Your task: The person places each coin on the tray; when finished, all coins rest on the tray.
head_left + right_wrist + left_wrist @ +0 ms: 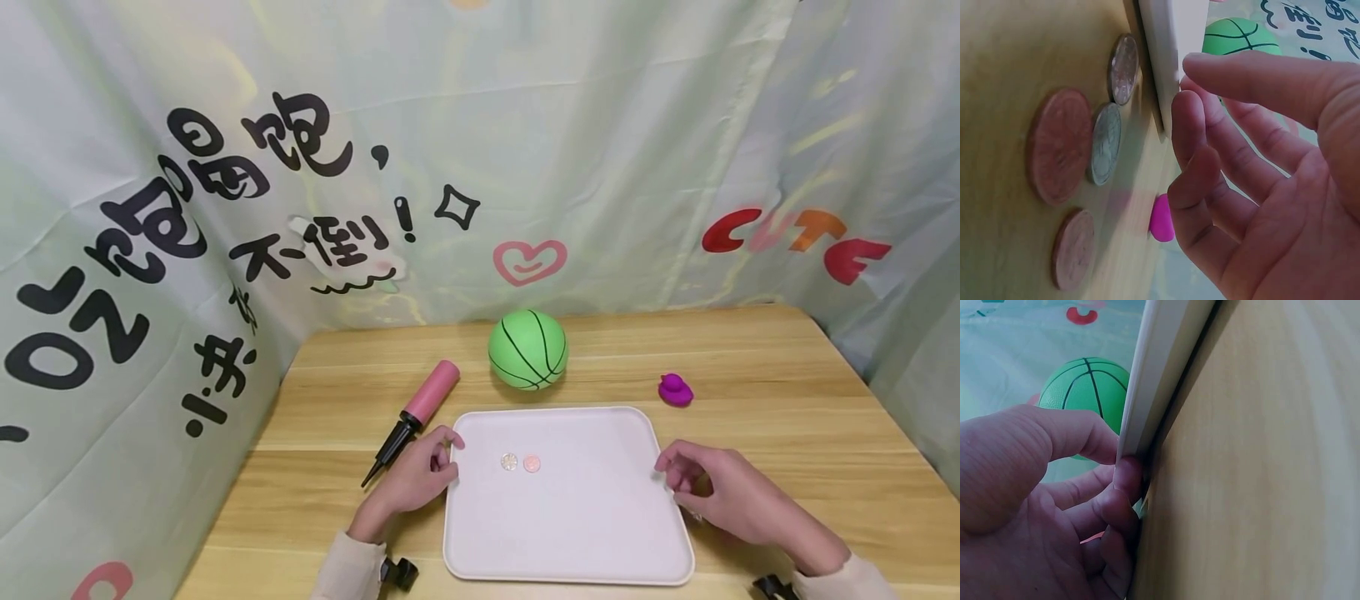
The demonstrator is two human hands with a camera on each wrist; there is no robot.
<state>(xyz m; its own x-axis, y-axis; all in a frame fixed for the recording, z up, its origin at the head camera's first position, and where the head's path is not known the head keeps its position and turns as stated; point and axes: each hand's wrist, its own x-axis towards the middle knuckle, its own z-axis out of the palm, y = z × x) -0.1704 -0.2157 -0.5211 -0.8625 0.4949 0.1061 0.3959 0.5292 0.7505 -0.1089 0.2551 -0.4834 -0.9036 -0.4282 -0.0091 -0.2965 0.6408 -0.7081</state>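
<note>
A white rectangular tray [567,533] lies on the wooden table, bearing a silver-coloured coin [509,462] and a copper-coloured coin [532,463]. My left hand [420,471] pinches the tray's left rim between thumb and forefinger, as the left wrist view shows closely. At the opposite rim, my right hand [723,492] is loosely curled with its fingertips close to the edge; nothing shows between thumb and fingers. Several copper and silver coins [1060,147] lie on the table beside the tray under this hand. In the head view the hand mostly hides them.
Behind the tray sits a green ball [528,350] with black lines. A pink and black hand pump [420,408] lies left of the tray, near my left hand. To the back right is a small purple rubber duck [676,390]. Printed curtains [600,167] border the table [795,375].
</note>
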